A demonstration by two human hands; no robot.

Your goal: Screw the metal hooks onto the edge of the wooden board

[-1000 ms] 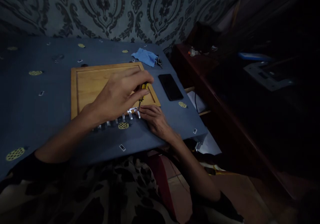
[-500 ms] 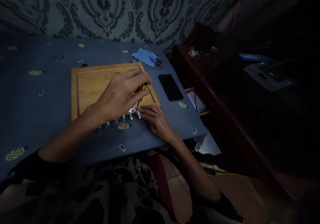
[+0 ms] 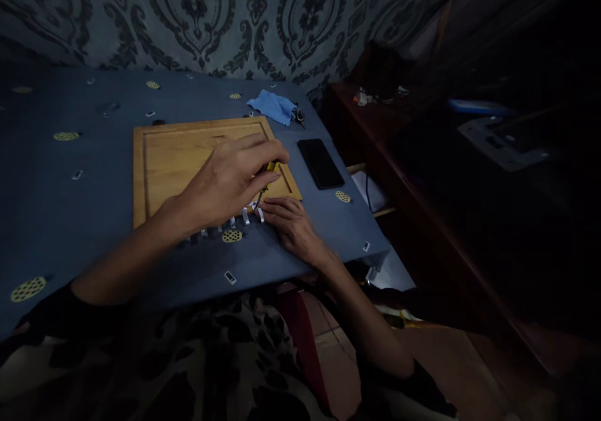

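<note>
My left hand [image 3: 230, 180] is closed around a small yellow-handled screwdriver [image 3: 268, 175], its tip pointing down at the right end of a row of small metal pieces [image 3: 230, 223] lying along the near edge of a wooden board [image 3: 164, 158]. My right hand [image 3: 291, 223] rests on the blue tablecloth with fingers pressed down on the end of that metal row, right beside the screwdriver tip.
A black phone [image 3: 320, 163] lies right of the board. A blue cloth [image 3: 272, 105] with a small dark object beside it sits at the back. The table's right edge drops to a dark wooden cabinet [image 3: 375, 126]. Patterned wallpaper stands behind.
The left hand has shifted very slightly around the screwdriver handle; the right hand and the metal row have stayed where they were.
</note>
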